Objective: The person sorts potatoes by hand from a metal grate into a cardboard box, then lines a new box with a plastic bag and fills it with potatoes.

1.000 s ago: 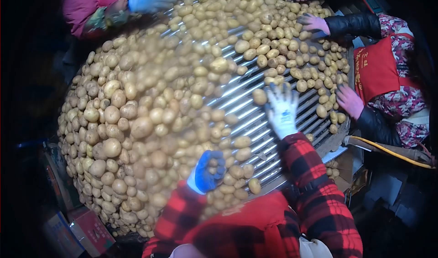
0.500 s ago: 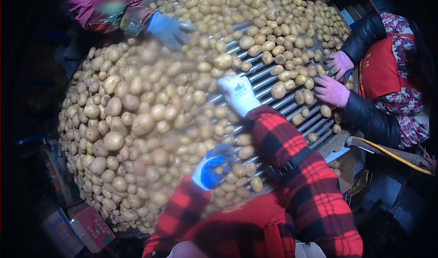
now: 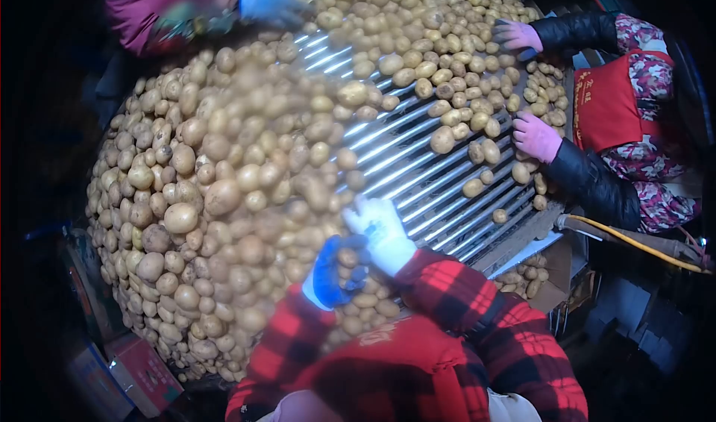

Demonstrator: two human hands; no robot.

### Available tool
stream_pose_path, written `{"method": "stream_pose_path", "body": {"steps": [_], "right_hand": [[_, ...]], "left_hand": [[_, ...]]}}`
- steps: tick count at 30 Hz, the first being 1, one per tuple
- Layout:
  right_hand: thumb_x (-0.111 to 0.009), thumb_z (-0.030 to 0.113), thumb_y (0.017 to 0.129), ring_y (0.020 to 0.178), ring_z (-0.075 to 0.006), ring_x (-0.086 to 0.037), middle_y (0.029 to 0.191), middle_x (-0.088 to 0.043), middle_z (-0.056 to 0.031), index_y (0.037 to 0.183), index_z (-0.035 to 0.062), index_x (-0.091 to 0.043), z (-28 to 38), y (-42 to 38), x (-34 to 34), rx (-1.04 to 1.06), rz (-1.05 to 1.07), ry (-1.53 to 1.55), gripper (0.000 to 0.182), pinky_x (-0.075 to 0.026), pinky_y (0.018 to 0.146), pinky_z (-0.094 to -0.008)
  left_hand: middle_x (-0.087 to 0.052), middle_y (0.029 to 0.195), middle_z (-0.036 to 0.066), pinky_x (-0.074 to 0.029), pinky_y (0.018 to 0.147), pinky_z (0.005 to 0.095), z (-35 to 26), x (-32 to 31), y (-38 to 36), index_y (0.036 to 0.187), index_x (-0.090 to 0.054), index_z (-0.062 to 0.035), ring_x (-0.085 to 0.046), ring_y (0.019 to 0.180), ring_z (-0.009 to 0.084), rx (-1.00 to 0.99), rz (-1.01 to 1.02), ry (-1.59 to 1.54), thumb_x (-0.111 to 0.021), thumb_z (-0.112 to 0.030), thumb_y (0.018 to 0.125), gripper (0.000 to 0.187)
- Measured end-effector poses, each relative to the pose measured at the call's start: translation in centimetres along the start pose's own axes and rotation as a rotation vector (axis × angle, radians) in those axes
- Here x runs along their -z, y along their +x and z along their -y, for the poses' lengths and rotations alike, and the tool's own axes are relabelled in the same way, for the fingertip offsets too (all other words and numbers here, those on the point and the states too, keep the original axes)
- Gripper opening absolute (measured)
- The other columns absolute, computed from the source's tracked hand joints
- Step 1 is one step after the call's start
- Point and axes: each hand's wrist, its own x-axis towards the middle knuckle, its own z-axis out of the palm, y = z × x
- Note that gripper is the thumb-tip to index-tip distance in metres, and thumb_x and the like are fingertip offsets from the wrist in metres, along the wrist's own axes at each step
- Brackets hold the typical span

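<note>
My left hand [image 3: 328, 274], in a white glove with a blue palm, is curled with small potatoes [image 3: 347, 257] between thumb and fingers. Close beside it is my right hand [image 3: 380, 235], in a white glove, its back up and its fingers apart, pointing left at the edge of the potato pile [image 3: 183, 217]. I see nothing held in it, though its underside is hidden. Both hands are over the near left end of a metal roller grate [image 3: 418, 191]. Several loose potatoes [image 3: 369, 302] lie below my hands.
Opposite on the right, a person's pink-gloved hands [image 3: 537, 137] touch potatoes on the rollers. At the upper left another person's blue-gloved hand [image 3: 274, 4] is blurred. A cardboard box [image 3: 552, 276] with potatoes sits under the grate's edge; a red box [image 3: 145, 373] stands lower left.
My right hand has drawn back toward me, close to the left hand, leaving more bare rollers behind it. The left hand has shifted slightly left. The other people's hands have moved too.
</note>
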Motion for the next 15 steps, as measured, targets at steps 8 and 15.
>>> {"method": "stream_pose_path", "body": {"steps": [8,15], "right_hand": [[-0.055,0.016,0.091,0.096,-0.0254,-0.063,0.104,-0.063,-0.0069,0.115,0.0169,-0.063,0.0,0.2,0.6,0.046,0.103,-0.212,0.025,-0.048,0.08,-0.0421],[-0.06,0.017,0.09,0.098,-0.0223,-0.069,0.1,-0.069,-0.0005,0.109,0.0218,-0.067,-4.1,-0.3,0.6,-0.003,-0.021,0.103,0.02,-0.053,0.078,-0.0403]], "left_hand": [[-0.056,0.108,0.003,-0.051,0.072,0.0296,0.3,-1.9,-0.3,0.131,-0.055,-0.0081,-0.058,0.099,0.0217,-0.064,0.159,-0.165,-0.06,-0.043,0.102,0.045],[-0.06,0.106,0.005,-0.054,0.081,0.0362,1.3,-2.9,1.4,0.124,-0.058,-0.0115,-0.058,0.105,0.0241,-0.07,0.307,-0.263,-0.052,-0.047,0.104,0.041]]}}
